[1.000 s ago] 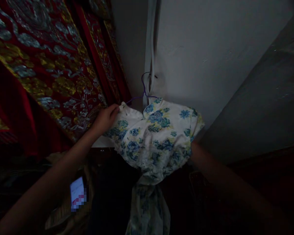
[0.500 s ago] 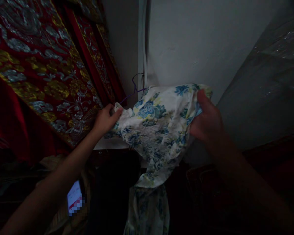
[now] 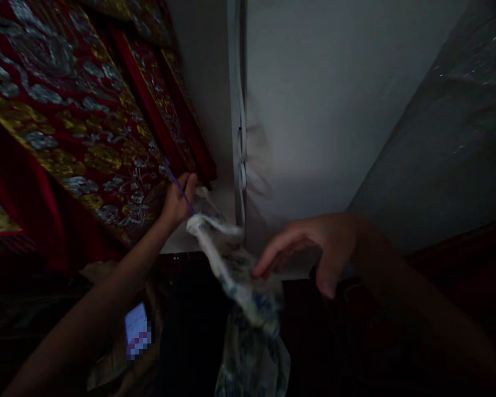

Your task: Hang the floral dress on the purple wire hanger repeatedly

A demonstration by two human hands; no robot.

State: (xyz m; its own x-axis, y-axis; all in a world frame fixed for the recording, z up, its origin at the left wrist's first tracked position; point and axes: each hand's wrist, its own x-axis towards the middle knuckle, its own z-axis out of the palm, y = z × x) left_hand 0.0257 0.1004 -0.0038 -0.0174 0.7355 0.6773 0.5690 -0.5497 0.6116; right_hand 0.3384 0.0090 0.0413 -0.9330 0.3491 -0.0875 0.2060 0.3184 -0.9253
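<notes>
The left hand (image 3: 176, 204) has its fingers (image 3: 192, 182) closed on the shoulder end of the floral garment (image 3: 252, 303) — whether they also pinch the purple hanger (image 3: 177, 182), which slants across them, I cannot tell. From those fingers the garment hangs down and to the right, its long axis running away from them on a slant before dropping more steeply at the lower end. The right hand (image 3: 334, 242) is released, thumb apart and fingers (image 3: 281, 245) loosely curved, reaching in from the right; its fingertips are nearest the middle of the garment, though blur hides whether they touch it. So the left is the nearer hand, at the top end, with the right beside the middle. The red embroidered cloth (image 3: 86, 116) stands close behind and left of the left fingers, crowding that side. Beyond both sets of fingers rises the pale wall (image 3: 322, 110), a cable (image 3: 242, 105) running down it between them — and below the left forearm lies a lit phone (image 3: 135, 325).
</notes>
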